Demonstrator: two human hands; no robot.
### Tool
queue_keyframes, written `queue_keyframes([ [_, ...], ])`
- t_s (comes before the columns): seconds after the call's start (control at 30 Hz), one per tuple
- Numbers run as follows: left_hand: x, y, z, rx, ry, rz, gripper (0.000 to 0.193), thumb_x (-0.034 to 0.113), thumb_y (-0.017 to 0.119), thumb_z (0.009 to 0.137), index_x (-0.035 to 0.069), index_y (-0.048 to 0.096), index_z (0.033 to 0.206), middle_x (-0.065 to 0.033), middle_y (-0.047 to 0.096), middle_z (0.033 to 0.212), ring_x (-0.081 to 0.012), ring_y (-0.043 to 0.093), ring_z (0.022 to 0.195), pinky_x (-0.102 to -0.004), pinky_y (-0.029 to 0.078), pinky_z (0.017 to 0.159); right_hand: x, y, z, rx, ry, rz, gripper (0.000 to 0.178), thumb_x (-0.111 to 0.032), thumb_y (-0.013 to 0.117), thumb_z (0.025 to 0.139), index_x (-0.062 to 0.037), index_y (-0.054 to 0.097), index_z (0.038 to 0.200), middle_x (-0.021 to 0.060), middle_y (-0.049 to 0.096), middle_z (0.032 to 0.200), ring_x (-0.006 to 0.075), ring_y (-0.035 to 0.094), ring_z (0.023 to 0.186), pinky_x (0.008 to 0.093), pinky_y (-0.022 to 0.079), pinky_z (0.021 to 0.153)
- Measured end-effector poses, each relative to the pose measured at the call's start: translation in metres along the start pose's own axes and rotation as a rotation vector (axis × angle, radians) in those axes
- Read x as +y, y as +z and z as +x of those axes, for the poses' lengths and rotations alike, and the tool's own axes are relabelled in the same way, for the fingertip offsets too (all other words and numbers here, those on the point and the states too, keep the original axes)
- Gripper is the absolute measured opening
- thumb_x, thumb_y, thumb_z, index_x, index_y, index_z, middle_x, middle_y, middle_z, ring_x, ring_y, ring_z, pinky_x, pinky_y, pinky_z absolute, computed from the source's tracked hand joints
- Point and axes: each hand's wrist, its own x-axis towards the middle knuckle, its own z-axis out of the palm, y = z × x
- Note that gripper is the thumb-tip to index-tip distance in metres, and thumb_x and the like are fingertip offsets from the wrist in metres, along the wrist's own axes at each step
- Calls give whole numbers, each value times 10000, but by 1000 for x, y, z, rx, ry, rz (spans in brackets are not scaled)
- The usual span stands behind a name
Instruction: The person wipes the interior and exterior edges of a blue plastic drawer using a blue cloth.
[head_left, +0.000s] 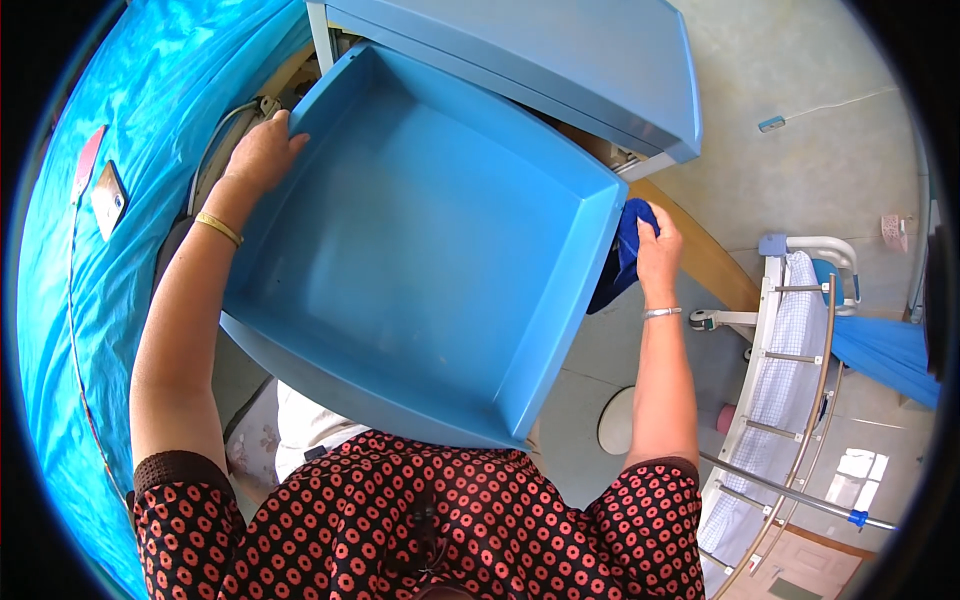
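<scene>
A light blue drawer point(400, 270), with nothing lying in it, is pulled far out in front of my body and slants across the view. My left hand point(265, 155) grips the rim of its far left side, the thumb lying over the edge. Beyond the opposite side, close to the far right corner, my right hand point(659, 258) is closed on a dark blue cloth point(630, 235). Part of that cloth hangs down beside the drawer wall. The fingers under the cloth are partly hidden.
A blue bedside cabinet point(560, 60) stands at the far end of the drawer. Bright blue sheeting point(150, 280) covers the left side, with a phone point(109, 200) on it. To the right are a bed with metal rails point(820, 370) and a round stool point(616, 422).
</scene>
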Motion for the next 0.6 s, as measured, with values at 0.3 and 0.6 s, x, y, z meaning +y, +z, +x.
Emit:
queue_keyframes([
  [0.3, -1, 1, 3, -12, -2, 46, 331, 295, 506, 879, -3, 485, 1022, -197, 598, 936, -308, 589, 901, -385, 473, 797, -23, -5, 21, -248, -273, -265, 301, 37, 486, 699, -48, 598, 965, 132, 586, 892, 296, 573, 833, 343, 454, 737],
  [0.6, -3, 6, 4, 10, 14, 39, 327, 287, 510, 875, 0, 484, 1029, -198, 597, 948, -316, 586, 914, -396, 469, 799, -30, -15, 43, -520, -292, -505, 253, 26, 471, 703, -79, 611, 886, 140, 600, 915, 329, 566, 852, 390, 458, 737],
])
